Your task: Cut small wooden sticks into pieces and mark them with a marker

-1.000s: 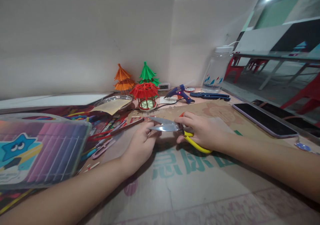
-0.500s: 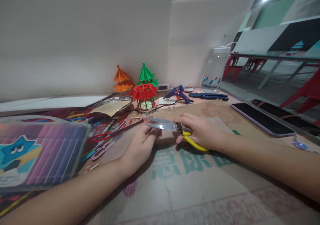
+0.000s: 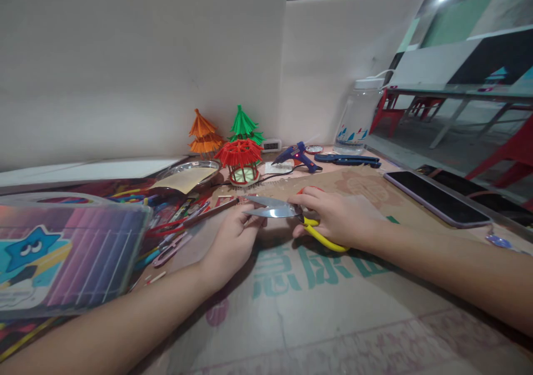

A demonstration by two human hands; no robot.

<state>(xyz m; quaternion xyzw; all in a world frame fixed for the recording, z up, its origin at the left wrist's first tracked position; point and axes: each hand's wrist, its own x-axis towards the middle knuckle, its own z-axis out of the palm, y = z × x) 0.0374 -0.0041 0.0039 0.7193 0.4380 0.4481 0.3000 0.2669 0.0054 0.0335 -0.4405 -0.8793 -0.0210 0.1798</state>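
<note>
A pair of yellow-handled scissors (image 3: 278, 210) is held in my right hand (image 3: 333, 215), with the blades pointing left and slightly parted. My left hand (image 3: 233, 236) is closed near the blade tips, its thumb and fingers pinched together. Whatever it pinches is too small or hidden to make out. Just beyond the hands stands a small red-roofed model pavilion (image 3: 240, 155) on a round pale base. An orange tiered model (image 3: 202, 133) and a green one (image 3: 244, 124) stand behind it.
A marker case (image 3: 100, 253) lies at the left beside a clutter of pens. Toward the back are a metal tray (image 3: 210, 168), a blue glue gun (image 3: 297, 155), dark blue pliers (image 3: 347, 159) and a water bottle (image 3: 358, 116). A phone (image 3: 437, 199) rests at the right on printed cardboard (image 3: 316, 319).
The scissor blades have parted a little more. Both hands stay in nearly the same place.
</note>
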